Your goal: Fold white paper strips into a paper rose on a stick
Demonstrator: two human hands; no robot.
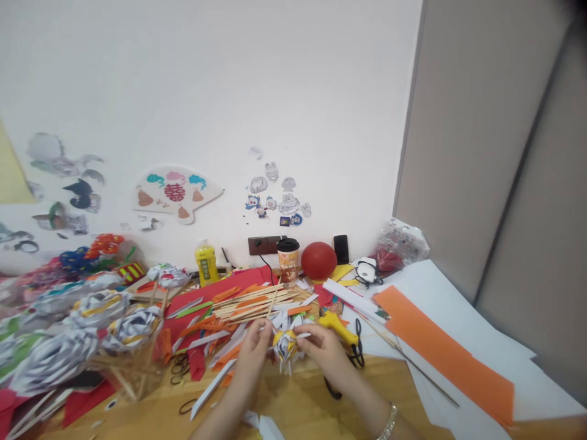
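A small white and yellow paper flower is between my two hands above the wooden table. My left hand is closed around a thin wooden stick that slants up beside the flower. With thumb and forefinger my right hand pinches a white paper strip at the flower's right side. Pointed white paper ends stick out around the flower. Just beyond the hands lie a pile of wooden sticks and folded white, orange and green paper strips. A yellow glue gun rests beyond my right hand.
Finished paper flowers stand in a clear container at left. Along the wall are a yellow bottle, a lidded paper cup, a red balloon and a phone. Orange paper covers white sheets at right.
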